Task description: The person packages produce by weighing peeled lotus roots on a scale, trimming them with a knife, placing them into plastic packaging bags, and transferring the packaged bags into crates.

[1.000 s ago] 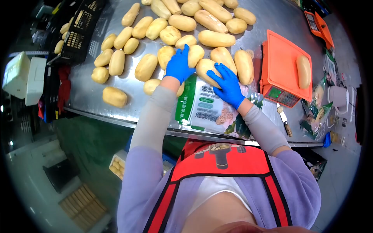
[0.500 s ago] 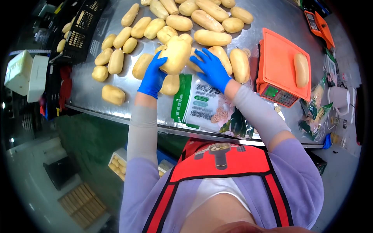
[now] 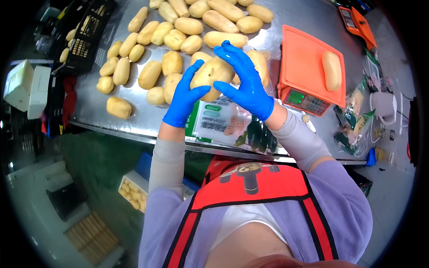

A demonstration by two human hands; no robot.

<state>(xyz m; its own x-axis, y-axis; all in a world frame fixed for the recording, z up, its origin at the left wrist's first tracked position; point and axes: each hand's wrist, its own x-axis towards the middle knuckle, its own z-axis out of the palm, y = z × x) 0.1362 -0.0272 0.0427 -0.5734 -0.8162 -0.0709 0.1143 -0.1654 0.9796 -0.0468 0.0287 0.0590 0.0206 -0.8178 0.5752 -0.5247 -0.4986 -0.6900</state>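
A large pale-yellow root piece is held up between my two blue-gloved hands. My left hand grips its left side, and my right hand curls round its right side. Below them a green and white printed bag lies flat at the table's front edge, partly covered by my forearm and hands. Several more root pieces lie loose on the metal table to the left and beyond. One elongated piece rests on the orange scale at the right.
A knife, partly hidden by my right sleeve, lies below the scale. Packed bags are at the right edge. A black crate stands at the left, a white box of root pieces below the table. A second orange scale is farther back.
The large root piece was lifted off the table by my left hand and shifted slightly right and down. My right hand has come round its other side. The view has shifted.
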